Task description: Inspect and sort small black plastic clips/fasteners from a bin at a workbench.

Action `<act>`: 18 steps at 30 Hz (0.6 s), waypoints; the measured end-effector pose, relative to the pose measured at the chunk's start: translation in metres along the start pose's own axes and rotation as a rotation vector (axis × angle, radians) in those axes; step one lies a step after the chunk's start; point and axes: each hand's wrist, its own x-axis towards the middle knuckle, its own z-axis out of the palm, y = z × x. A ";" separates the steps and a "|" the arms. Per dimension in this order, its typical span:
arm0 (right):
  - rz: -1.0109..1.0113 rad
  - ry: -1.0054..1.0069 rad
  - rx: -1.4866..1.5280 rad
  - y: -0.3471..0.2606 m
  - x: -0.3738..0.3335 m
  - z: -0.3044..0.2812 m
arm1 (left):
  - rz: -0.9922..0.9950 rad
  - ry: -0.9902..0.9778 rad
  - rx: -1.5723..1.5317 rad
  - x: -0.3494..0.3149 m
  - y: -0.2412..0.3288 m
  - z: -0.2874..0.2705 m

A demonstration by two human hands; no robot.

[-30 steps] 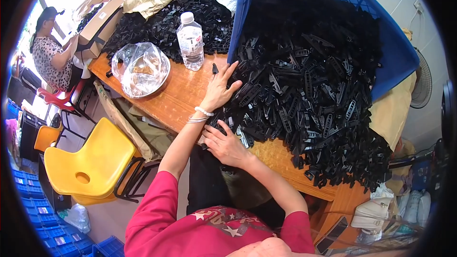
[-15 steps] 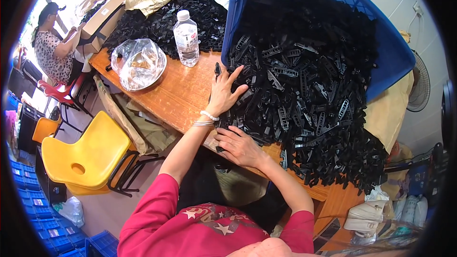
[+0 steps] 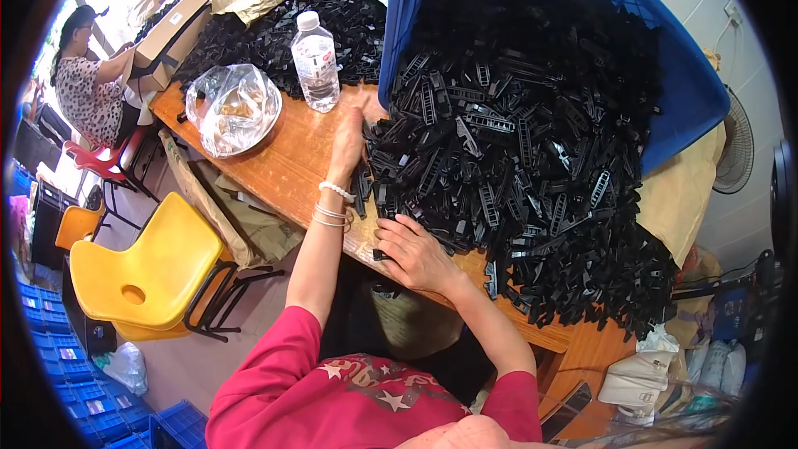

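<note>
A big heap of small black plastic parts (image 3: 499,191) spills from a tilted blue crate (image 3: 682,116) onto the wooden table (image 3: 287,162). My left hand (image 3: 351,129) reaches along the left border of the heap, with its fingers close to the crate's lower left corner. It is seen edge-on, and its fingers are blurred. My right hand (image 3: 416,256) rests at the near table edge, fingers bent. A small black plastic part (image 3: 381,255) pokes out between its thumb and fingers; most of that part is hidden.
A water bottle (image 3: 316,66) and a bowl with a plastic bag (image 3: 237,112) stand left of the crate. Behind them lies a second black heap (image 3: 266,33). A yellow chair (image 3: 150,266) stands at left; a co-worker (image 3: 91,83) sits at the far left. A fan (image 3: 736,145) is at right.
My left hand has turned from spread over the parts to edge-on beside them, moving left and slightly up. The right hand has barely moved. The view has shifted a little.
</note>
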 end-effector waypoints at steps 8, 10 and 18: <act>-0.023 -0.040 -0.102 -0.005 0.003 -0.003 | 0.201 -0.074 0.403 -0.008 0.008 0.020; -0.063 -0.053 -0.250 -0.008 0.003 -0.003 | 0.259 0.007 0.351 -0.008 0.012 0.020; -0.067 -0.050 -0.542 -0.031 0.000 0.008 | -0.094 0.314 -0.095 -0.011 0.018 0.001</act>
